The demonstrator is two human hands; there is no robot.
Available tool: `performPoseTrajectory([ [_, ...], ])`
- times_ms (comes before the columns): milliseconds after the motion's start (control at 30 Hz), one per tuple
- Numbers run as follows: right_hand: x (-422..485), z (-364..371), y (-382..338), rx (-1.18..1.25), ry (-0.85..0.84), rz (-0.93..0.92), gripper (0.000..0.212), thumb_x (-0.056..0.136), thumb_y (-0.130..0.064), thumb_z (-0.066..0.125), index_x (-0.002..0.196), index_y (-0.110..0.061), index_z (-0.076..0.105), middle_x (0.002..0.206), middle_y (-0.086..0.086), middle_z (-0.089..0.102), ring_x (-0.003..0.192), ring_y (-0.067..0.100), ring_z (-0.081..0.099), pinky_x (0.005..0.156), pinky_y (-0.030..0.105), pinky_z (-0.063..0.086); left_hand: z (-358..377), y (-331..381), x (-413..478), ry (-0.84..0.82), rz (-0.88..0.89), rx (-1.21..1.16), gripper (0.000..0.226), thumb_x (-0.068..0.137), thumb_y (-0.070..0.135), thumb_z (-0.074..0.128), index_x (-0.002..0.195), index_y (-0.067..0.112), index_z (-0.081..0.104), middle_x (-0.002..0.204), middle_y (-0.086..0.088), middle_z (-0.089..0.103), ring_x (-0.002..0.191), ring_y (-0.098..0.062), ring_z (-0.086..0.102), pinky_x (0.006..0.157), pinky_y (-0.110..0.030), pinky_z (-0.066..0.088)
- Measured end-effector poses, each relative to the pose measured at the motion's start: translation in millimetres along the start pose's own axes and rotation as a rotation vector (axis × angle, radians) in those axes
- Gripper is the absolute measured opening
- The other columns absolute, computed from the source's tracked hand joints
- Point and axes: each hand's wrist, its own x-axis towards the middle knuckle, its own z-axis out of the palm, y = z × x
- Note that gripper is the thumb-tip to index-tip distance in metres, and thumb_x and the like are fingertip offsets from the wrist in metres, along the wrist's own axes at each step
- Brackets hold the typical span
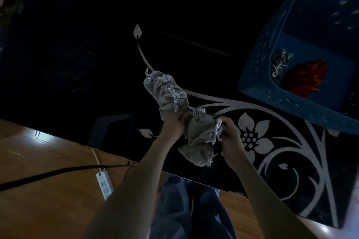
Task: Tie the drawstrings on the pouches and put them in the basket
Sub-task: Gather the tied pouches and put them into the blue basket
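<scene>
While L-hand (173,124) grips pouches (168,93), R-hand (231,138) pinches drawstring (217,128).

Both bare forearms reach forward from the bottom of the view and converge toward its middle, wrists fairly straight. The left hand (173,125) curls its fingers round the near end of a stack of grey pouches (167,93). The right hand (231,137), just beside it with its back turned up, pinches the drawstring (217,129) at the mouth of a grey pouch (200,129) lying between the hands.
</scene>
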Motion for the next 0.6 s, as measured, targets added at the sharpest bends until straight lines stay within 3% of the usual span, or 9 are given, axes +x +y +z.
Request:
performPoseTrajectory([
  [100, 5, 6, -3, -0.021, 0.010, 0.061, 0.030, 0.084, 0.016, 0.044, 0.102, -0.005, 0.055, 0.087, 0.010, 0.067, 0.075, 0.013, 0.064, 0.062, 0.022, 0.052, 2, 22, -16, -0.035, 0.060, 0.076, 0.029, 0.097, 0.031, 0.046, 0.085, 0.011, 0.063, 0.066, -0.008, 0.060, 0.063, -0.021, 0.060, 0.062, -0.032, 0.049],
  [167, 11, 8, -5, -0.085, 0.046, 0.078, 0.028, 0.084, 0.009, 0.048, 0.100, -0.011, 0.058, 0.089, 0.006, 0.068, 0.076, 0.008, 0.066, 0.062, 0.021, 0.051, 4, 28, -21, -0.053, 0.072, 0.041, 0.030, 0.102, 0.022, 0.038, 0.083, 0.008, 0.056, 0.052, -0.006, 0.050, 0.045, -0.016, 0.047, 0.051, -0.030, 0.039],
  [267, 17, 11, -10, -0.118, 0.034, 0.100, 0.019, 0.087, 0.006, 0.049, 0.100, -0.004, 0.057, 0.081, 0.003, 0.064, 0.061, -0.005, 0.061, 0.055, 0.009, 0.045, 8, 32, -23, -0.050, 0.043, -0.060, 0.024, 0.104, 0.020, 0.034, 0.095, 0.012, 0.054, 0.064, -0.006, 0.052, 0.054, -0.013, 0.049, 0.054, -0.027, 0.041],
  [367, 19, 10, -13, -0.091, 0.057, 0.113, 0.015, 0.087, 0.006, 0.046, 0.097, 0.003, 0.057, 0.080, 0.012, 0.062, 0.070, 0.010, 0.062, 0.056, 0.009, 0.045, 14, 30, -22, -0.086, 0.022, -0.200, 0.028, 0.105, 0.021, 0.032, 0.108, 0.003, 0.053, 0.073, -0.008, 0.053, 0.064, -0.015, 0.049, 0.059, -0.028, 0.040],
  [467, 15, 6, -16, 0.070, 0.006, 0.097, 0.027, 0.086, 0.004, 0.049, 0.102, -0.009, 0.066, 0.095, 0.014, 0.070, 0.089, 0.026, 0.066, 0.076, 0.028, 0.054, 18, 26, -20, -0.092, 0.024, -0.237, 0.027, 0.104, 0.021, 0.032, 0.109, 0.006, 0.055, 0.080, -0.013, 0.056, 0.067, -0.019, 0.051, 0.057, -0.028, 0.041],
  [533, 13, 3, -16, 0.235, -0.062, 0.091, 0.031, 0.088, 0.003, 0.051, 0.110, -0.012, 0.066, 0.103, 0.015, 0.070, 0.099, 0.031, 0.065, 0.086, 0.040, 0.053, 20, 24, -20, -0.058, 0.026, -0.205, 0.025, 0.103, 0.019, 0.033, 0.105, 0.004, 0.053, 0.072, -0.008, 0.054, 0.057, -0.012, 0.047, 0.049, -0.023, 0.038],
  [600, 14, 4, -14, 0.258, -0.069, 0.086, 0.031, 0.090, 0.001, 0.051, 0.114, -0.012, 0.065, 0.108, 0.017, 0.068, 0.104, 0.035, 0.064, 0.090, 0.044, 0.051, 21, 25, -22, -0.055, 0.028, -0.199, 0.024, 0.103, 0.017, 0.033, 0.099, 0.004, 0.053, 0.063, -0.002, 0.050, 0.052, -0.010, 0.043, 0.047, -0.022, 0.034],
])
